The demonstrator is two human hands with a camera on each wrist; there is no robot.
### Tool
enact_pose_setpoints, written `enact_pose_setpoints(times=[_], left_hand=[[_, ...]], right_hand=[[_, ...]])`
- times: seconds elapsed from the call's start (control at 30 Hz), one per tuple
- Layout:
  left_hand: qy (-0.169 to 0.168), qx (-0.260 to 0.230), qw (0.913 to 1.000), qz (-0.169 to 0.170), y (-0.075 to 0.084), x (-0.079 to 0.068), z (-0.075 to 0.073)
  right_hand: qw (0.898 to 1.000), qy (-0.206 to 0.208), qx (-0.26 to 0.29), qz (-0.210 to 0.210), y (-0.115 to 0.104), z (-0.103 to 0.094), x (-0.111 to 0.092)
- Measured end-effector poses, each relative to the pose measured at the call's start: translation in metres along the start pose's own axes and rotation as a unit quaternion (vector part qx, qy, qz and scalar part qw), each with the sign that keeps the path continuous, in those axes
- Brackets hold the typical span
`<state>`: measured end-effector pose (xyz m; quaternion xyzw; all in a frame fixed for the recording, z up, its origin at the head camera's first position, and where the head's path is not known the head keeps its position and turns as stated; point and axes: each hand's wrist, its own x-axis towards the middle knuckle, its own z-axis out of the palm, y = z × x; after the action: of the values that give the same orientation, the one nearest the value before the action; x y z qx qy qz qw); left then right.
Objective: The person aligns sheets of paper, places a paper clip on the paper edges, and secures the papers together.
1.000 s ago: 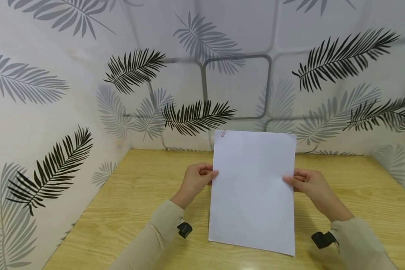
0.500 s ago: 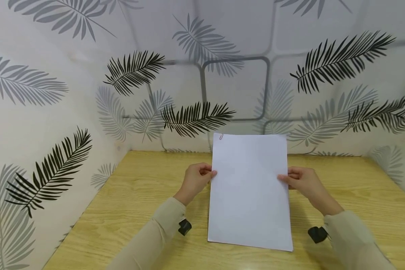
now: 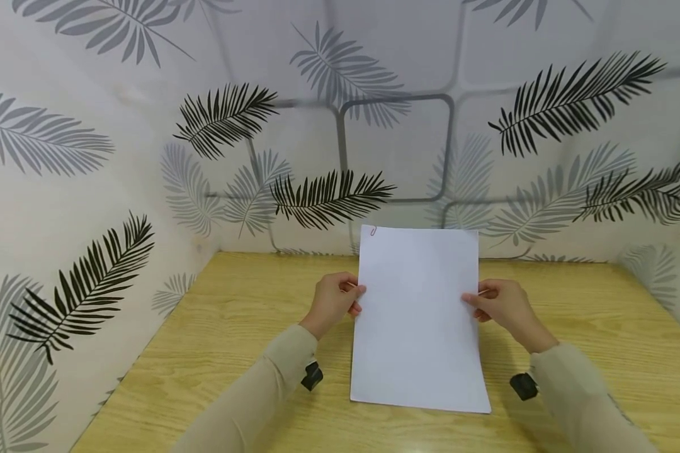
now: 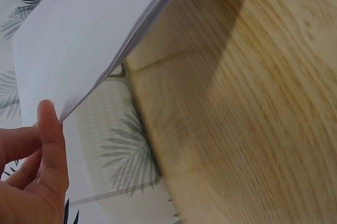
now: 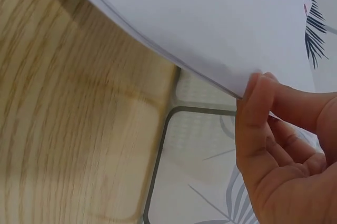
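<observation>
A sheaf of white paper (image 3: 416, 321) stands raised over the table, its blank face toward the head camera. Near its top left corner sits a small red paper clip (image 3: 373, 231). My left hand (image 3: 334, 302) pinches the left edge between thumb and fingers. On the opposite edge, my right hand (image 3: 504, 308) pinches the paper at about the same height. Several layered sheets show along the paper's edge (image 4: 113, 63) in the left wrist view. In the right wrist view, thumb and forefinger (image 5: 260, 90) press together on the paper's edge.
The wood-grain table (image 3: 221, 352) spreads out under both arms. Behind it rises a pale wall (image 3: 396, 151) with a leaf pattern, and another patterned wall (image 3: 62, 207) borders the left side. A small black camera (image 3: 524, 385) hangs at the right wrist.
My right hand has shifted left, bringing the paper's right edge with it, so the sheaf looks narrower. Its top edge sits slightly lower. The left hand keeps its hold almost in place.
</observation>
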<state>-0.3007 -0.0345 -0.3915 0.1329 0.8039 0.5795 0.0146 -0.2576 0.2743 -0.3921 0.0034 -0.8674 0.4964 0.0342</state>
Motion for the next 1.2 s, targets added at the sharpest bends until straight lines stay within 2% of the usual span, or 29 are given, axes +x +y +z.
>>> enact_pose_setpoints(times=[0.2, 0.37, 0.6, 0.7, 0.87, 1.0, 1.2], left_hand=[[0.012, 0.02, 0.9995, -0.018, -0.002, 0.007, 0.002], [0.013, 0.033, 0.9992, -0.02, -0.008, 0.011, 0.005], [0.005, 0.136, 0.9906, -0.005, -0.014, 0.012, 0.01], [0.002, 0.168, 0.9858, -0.004, -0.017, 0.012, 0.013], [-0.001, 0.191, 0.9817, -0.006, -0.023, 0.013, 0.019], [-0.007, 0.204, 0.9788, -0.018, -0.024, 0.014, 0.022], [-0.03, 0.228, 0.9731, -0.017, -0.03, 0.015, 0.028]], right_hand=[[1.0, -0.015, 0.0, 0.012, 0.0, 0.003, 0.005], [0.999, -0.029, -0.02, 0.013, 0.0, 0.007, 0.009], [0.996, -0.045, -0.073, -0.005, 0.005, 0.014, 0.015], [0.993, -0.044, -0.11, -0.012, 0.006, 0.016, 0.016], [0.983, -0.046, -0.178, -0.017, 0.009, 0.022, 0.018], [0.978, -0.052, -0.203, -0.001, 0.01, 0.028, 0.021], [0.973, -0.065, -0.22, 0.019, 0.012, 0.038, 0.024]])
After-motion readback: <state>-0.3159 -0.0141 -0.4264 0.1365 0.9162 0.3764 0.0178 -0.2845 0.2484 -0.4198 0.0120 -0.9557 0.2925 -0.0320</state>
